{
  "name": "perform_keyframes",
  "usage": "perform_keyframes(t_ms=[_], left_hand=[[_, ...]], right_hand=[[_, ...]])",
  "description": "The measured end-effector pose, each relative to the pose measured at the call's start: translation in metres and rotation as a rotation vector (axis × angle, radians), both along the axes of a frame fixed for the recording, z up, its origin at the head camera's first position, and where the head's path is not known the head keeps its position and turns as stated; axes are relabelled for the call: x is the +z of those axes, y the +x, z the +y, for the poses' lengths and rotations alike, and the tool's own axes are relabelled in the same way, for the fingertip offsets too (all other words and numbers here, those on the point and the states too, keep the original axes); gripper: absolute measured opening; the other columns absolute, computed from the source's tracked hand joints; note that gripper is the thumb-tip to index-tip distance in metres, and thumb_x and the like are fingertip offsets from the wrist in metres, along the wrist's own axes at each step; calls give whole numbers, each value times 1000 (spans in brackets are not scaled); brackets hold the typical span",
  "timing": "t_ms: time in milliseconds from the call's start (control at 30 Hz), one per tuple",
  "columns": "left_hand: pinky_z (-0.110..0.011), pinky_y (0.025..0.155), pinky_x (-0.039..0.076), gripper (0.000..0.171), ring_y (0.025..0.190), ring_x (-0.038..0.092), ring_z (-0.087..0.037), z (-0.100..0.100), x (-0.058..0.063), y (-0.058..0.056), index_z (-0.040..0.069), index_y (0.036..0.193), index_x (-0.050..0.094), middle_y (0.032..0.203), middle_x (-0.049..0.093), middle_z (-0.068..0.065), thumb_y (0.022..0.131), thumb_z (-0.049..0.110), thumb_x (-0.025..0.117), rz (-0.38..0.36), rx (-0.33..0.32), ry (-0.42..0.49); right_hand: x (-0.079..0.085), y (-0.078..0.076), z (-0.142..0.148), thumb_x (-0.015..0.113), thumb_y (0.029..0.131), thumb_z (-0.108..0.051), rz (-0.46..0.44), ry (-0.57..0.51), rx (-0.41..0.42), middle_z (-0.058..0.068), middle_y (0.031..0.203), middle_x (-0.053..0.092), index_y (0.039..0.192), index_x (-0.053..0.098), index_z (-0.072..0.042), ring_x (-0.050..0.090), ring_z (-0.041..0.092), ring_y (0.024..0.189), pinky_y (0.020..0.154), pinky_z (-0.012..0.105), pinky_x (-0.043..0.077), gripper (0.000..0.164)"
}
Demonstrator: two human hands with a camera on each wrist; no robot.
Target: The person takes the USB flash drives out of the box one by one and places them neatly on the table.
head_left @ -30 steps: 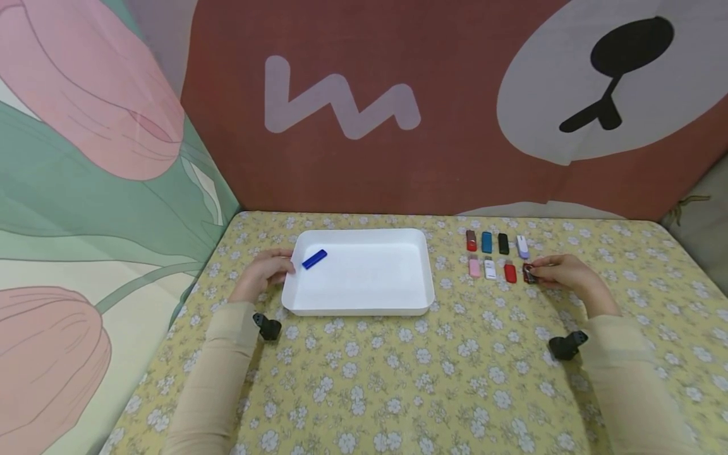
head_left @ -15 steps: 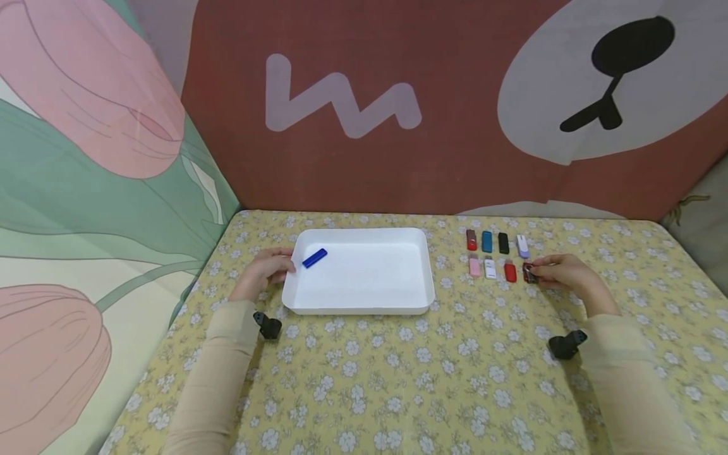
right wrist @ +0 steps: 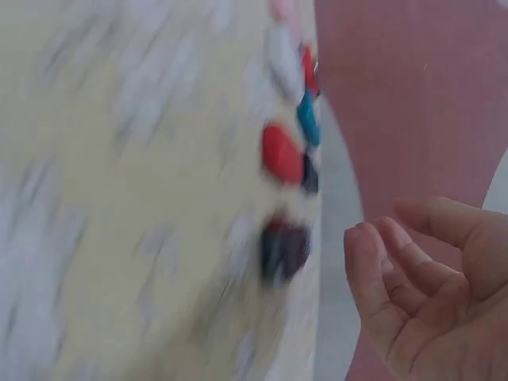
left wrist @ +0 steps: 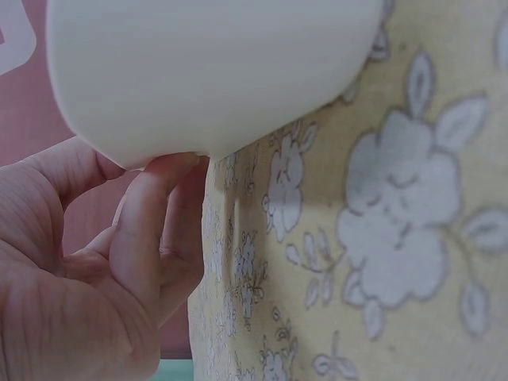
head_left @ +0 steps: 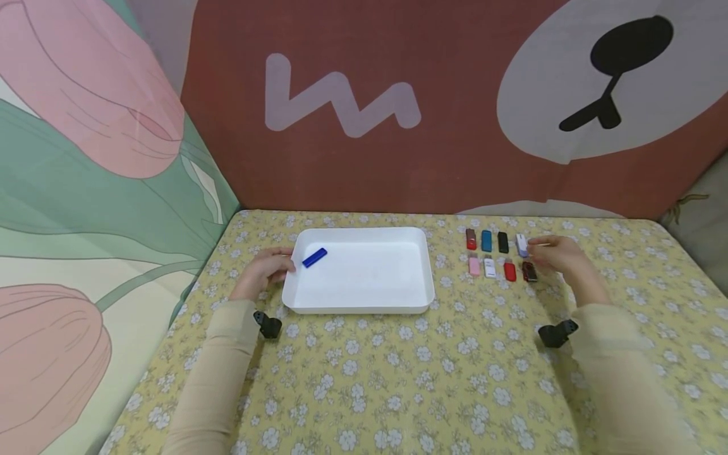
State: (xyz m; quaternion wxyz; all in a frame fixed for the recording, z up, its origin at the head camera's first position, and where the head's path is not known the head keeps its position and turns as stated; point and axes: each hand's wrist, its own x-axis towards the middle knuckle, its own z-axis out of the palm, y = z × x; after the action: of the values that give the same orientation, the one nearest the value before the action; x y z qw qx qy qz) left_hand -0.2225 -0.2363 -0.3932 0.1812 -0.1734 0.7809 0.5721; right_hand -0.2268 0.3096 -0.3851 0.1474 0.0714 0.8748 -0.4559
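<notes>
At the left end of a white tray (head_left: 364, 278), my left hand (head_left: 265, 270) holds the edge; in the left wrist view the thumb and bent fingers (left wrist: 143, 230) meet the tray's outer wall (left wrist: 214, 71). A dark blue USB stick (head_left: 315, 257) lies slanted inside the tray. My right hand (head_left: 560, 258) is lifted off the table on the right, with nothing between its loosely bent fingers. It is nearest a white and lavender USB stick (head_left: 522, 245) and a dark red and black USB stick (head_left: 529, 272), which lies just below it.
Beside these two lie a red USB stick (head_left: 510, 272), a white one (head_left: 490, 268), a pink one (head_left: 474, 265), a black one (head_left: 503, 242), a blue one (head_left: 486, 241) and a red-brown one (head_left: 471, 239), in two rows. A printed wall backdrop (head_left: 352, 170) borders the table.
My right hand has let go of the dark red and black USB stick, risen, and moved toward the back row. The left hand and the tray have stayed in place.
</notes>
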Motion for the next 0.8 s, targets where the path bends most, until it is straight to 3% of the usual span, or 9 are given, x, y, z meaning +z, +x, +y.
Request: perform_keyframes(t_ms=[67,133,200,300,333,633,800], left_hand=[[-15,54,45,59,53,48,0,0,0,1,3,144,41,139,47,-20,86,-2,56,1,-4,2],[-15,54,45,59,54,49,0,0,0,0,3,144,41,141,46,-21,86,-2,56,2,-7,-2],[-15,55,45,59,55,49,0,0,-1,0,3,143,41,141,46,-21,87,-2,56,4,-8,-3],[-14,55,45,59,55,50,0,0,-1,-1,3,143,41,141,45,-21,86,-2,56,4,-7,-1],[-14,55,45,59,55,50,0,1,-1,-1,3,143,42,141,46,-21,86,-2,56,5,-6,2],[-15,54,45,59,54,48,0,0,2,2,3,144,41,141,45,-21,87,-2,56,8,-15,6],[-15,57,46,60,55,49,0,-1,3,3,3,143,43,140,48,-21,85,0,57,17,-29,2]], right_hand=[[5,-2,-12,43,100,-29,47,6,15,14,121,55,143,32,10,55,-10,80,85,26,53,59],[9,-5,-28,42,100,-28,90,-7,22,24,133,46,144,33,8,58,0,90,92,31,51,57],[13,-9,-45,42,101,-26,124,-31,29,24,134,47,143,34,7,60,12,102,94,32,51,55],[19,-15,-74,41,101,-25,144,-76,49,28,143,39,144,35,5,48,36,123,104,46,43,53],[21,-17,-84,41,101,-24,150,-86,58,28,143,40,143,36,4,46,38,125,104,47,43,51],[24,-29,-168,49,99,-13,169,-194,178,24,132,47,134,49,2,48,39,121,103,48,44,38],[23,-30,-210,52,97,-11,172,-190,260,24,129,53,132,51,2,52,38,119,101,49,46,37]])
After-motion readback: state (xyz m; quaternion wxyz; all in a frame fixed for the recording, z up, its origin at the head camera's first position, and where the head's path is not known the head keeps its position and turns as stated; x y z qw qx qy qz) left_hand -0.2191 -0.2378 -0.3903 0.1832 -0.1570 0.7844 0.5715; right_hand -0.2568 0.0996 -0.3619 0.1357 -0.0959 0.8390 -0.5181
